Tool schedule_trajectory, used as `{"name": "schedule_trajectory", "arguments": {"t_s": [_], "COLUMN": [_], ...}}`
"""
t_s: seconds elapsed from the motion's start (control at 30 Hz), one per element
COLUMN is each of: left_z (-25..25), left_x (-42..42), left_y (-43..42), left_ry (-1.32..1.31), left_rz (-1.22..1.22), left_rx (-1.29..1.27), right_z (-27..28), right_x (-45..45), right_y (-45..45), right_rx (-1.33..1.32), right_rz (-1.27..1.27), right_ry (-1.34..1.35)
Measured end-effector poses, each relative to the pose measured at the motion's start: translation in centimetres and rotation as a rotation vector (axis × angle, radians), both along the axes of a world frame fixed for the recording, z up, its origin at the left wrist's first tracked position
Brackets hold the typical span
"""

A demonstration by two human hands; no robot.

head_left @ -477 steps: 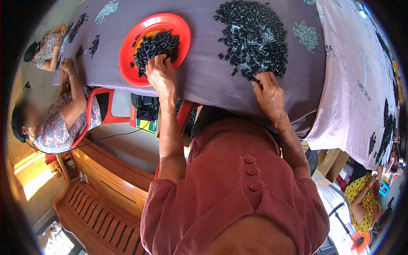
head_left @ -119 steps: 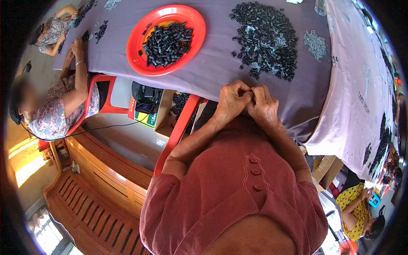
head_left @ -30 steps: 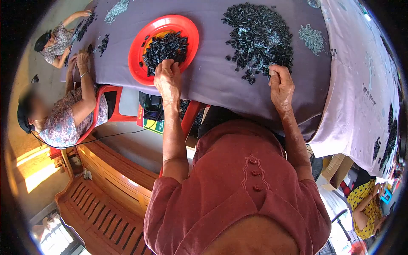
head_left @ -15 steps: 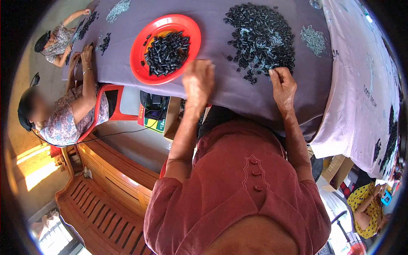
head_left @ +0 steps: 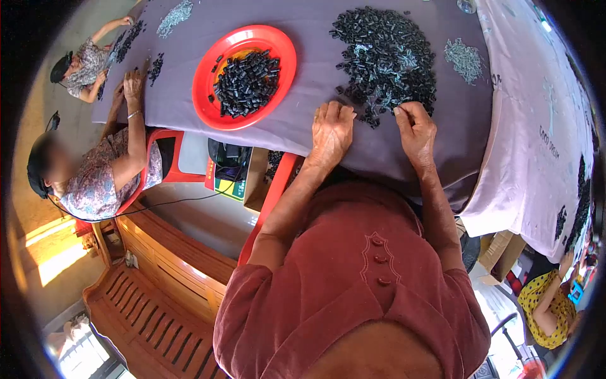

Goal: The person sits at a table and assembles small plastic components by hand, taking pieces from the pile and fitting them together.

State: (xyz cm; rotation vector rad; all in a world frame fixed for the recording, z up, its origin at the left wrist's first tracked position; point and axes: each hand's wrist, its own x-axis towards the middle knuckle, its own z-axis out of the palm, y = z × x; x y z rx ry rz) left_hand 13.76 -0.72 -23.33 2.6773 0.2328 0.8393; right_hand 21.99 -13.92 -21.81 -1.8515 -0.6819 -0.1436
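Note:
My left hand point(head_left: 332, 134) hovers over the cloth, just right of the red plate point(head_left: 201, 101), its fingers curled down and together; whatever they hold is hidden. At the near edge of a big heap of small black plastic pieces point(head_left: 385, 54), my right hand point(head_left: 416, 134) pinches thumb against forefinger, and anything between them is too small to make out. Pale, thin metal-looking bits point(head_left: 409, 60) lie scattered among the heap. More black pieces point(head_left: 247, 82) are piled in the plate.
A small pile of pale silvery bits point(head_left: 464, 61) lies right of the heap on the purple cloth point(head_left: 315, 38). On the left, a seated co-worker point(head_left: 104, 170) handles black pieces; another person sits beyond. A wooden bench point(head_left: 151, 309) stands behind. Someone in yellow point(head_left: 548, 309) is at right.
My left hand has swung right, from the plate's edge to beside the black heap. My right hand stays pinched near the heap's edge, barely shifted.

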Motion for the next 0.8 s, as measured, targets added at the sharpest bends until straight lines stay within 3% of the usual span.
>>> {"name": "schedule_trajectory", "arguments": {"t_s": [0.13,0.2,0.33,0.57,0.7,0.77,0.8], "left_z": [0.1,0.8,1.4,1.5,1.3,1.4,1.4], "left_x": [-0.2,0.1,1.6,2.5,2.3,2.0,1.8], "left_y": [0.2,0.8,2.8,3.5,3.4,3.1,3.0], "left_ry": [-0.001,-0.030,0.010,0.153,0.073,0.043,0.042], "left_rz": [-0.056,-0.023,0.079,0.023,0.051,0.056,0.055], "left_rx": [0.003,-0.178,-0.191,-0.082,-0.114,-0.442,-0.444], "right_z": [0.0,-0.2,0.1,0.4,-0.1,-0.1,0.2], "right_x": [0.0,0.2,0.0,-0.1,0.2,0.3,0.2], "right_y": [0.0,-0.1,-0.1,-0.1,-0.2,-0.2,-0.2], "right_rx": [-0.005,0.002,-0.011,-0.030,-0.035,-0.023,-0.020], "right_rz": [0.012,0.023,0.018,0.019,0.009,0.002,-0.002], "right_ry": [0.020,0.008,-0.016,-0.017,-0.030,-0.042,-0.008]}}
